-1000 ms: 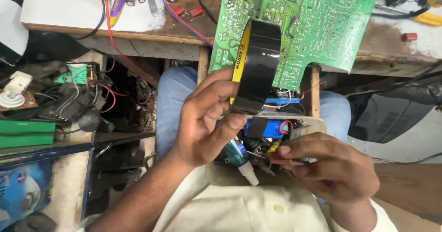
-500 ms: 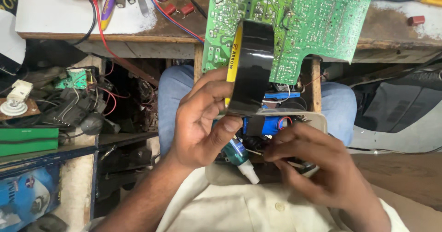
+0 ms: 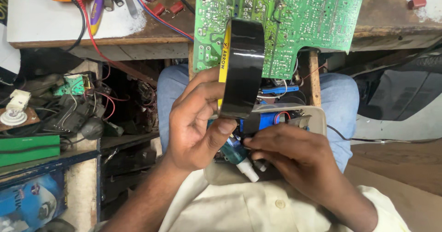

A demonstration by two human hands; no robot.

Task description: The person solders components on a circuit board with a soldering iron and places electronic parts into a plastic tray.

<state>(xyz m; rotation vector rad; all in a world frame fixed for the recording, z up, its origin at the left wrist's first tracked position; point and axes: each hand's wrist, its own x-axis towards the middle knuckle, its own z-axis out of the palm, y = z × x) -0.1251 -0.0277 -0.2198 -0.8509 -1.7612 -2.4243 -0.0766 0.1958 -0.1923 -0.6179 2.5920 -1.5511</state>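
- The left hand [image 3: 195, 121] grips a roll of black tape [image 3: 242, 68] edge-on: thumb pressed on the roll's lower rim, fingers curled round its yellow-edged side. The roll stands upright just above that grip, in front of a green circuit board [image 3: 285, 25] that overhangs the workbench edge [image 3: 92, 45].
- A short free end of tape [image 3: 251, 124] runs down from the roll, just right of the left thumb, onto a blue component [image 3: 264, 120] in an open beige casing [image 3: 317, 119] on the lap.
- The right hand [image 3: 294, 160] lies below and right of that grip, fingertips pinched closed at the tape end; whether they hold the tape itself or the part under it I cannot tell.
- A small teal bottle with a white nozzle [image 3: 241, 160] sits between the two hands, under the left thumb.
- To do this well, I judge: keep the strip taut and short, hold the roll steady above the part, and press the end flat before unwinding more, so it does not crease or catch on wires.
- Against the frame half a second before, the hands' poses look nearly alike; the roll and board sit slightly higher in view, and the right hand's fingertips have drawn a little closer to the blue component.
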